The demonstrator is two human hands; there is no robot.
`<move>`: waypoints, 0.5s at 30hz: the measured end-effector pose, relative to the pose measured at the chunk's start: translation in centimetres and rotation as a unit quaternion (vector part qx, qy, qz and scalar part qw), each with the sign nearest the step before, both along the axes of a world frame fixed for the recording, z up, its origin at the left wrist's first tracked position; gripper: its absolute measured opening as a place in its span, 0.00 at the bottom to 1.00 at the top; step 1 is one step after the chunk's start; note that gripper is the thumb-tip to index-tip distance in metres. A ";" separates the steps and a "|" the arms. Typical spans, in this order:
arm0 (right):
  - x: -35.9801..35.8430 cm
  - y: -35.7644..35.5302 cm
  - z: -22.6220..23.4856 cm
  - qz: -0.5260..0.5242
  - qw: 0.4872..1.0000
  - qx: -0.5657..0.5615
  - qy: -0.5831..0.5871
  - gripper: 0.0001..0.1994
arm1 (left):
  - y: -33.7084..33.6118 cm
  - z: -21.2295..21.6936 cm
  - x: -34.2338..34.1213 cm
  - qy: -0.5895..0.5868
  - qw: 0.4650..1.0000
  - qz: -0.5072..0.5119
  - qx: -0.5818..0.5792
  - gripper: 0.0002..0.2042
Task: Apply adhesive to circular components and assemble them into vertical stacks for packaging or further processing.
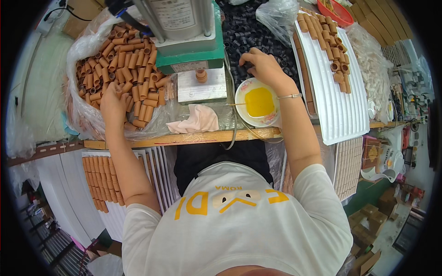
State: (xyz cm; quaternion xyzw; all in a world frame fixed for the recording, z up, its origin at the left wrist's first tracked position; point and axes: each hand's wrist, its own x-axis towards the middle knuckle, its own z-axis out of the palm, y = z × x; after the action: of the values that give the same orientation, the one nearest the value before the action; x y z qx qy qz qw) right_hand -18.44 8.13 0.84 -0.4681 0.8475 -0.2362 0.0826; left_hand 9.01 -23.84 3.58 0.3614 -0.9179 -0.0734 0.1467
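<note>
At the left, my left hand [113, 103] reaches into a heap of short brown tubes [124, 60], fingers bent and closed at a tube by the heap's near side. My right hand [263, 66] is over a spread of small black ring-like pieces [244, 30]. Its fingers curl down among them; what lies between the fingertips cannot be made out. Just below that hand stands a bowl [240, 94] of yellow liquid with a thin stick in it. Between my hands is a green and metal press [189, 57], with a brown piece [201, 76] upright on its metal block [189, 92].
A crumpled pale cloth [195, 119] lies by the wooden table edge [184, 139]. Clear plastic [76, 69] surrounds the tube heap. At the right, a ribbed white tray [338, 119] carries brown tubes in rows. Another tray of tubes [103, 179] sits below the table at left. Cables hang beside the bowl.
</note>
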 end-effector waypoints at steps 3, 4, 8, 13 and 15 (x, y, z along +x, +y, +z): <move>-0.9 0.3 -1.3 -0.018 0.996 0.033 0.075 0.06 | 1.8 0.9 0.7 0.094 0.992 -0.011 0.078 0.13; -1.0 0.7 -1.6 -0.024 0.996 0.036 0.074 0.06 | 2.8 1.0 0.9 0.197 0.971 -0.048 0.128 0.14; 0.1 2.7 -0.8 -0.109 0.991 -0.018 0.075 0.04 | 9.1 1.4 -0.2 0.245 0.880 -0.192 0.358 0.19; 6.1 5.7 1.5 -0.077 0.986 -0.114 0.098 0.06 | 15.5 -0.9 -3.1 0.212 0.843 -0.211 0.446 0.15; 8.4 6.1 1.0 -0.061 0.983 -0.091 0.145 0.08 | 16.8 -1.0 -3.9 0.194 0.840 -0.223 0.455 0.15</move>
State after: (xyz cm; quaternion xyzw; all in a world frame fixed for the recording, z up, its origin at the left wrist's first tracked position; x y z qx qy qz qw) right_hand -10.00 14.22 1.84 -0.4501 0.8526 -0.2464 -0.0984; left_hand 5.08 -7.07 2.53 0.1514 -0.7899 -0.5820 0.1201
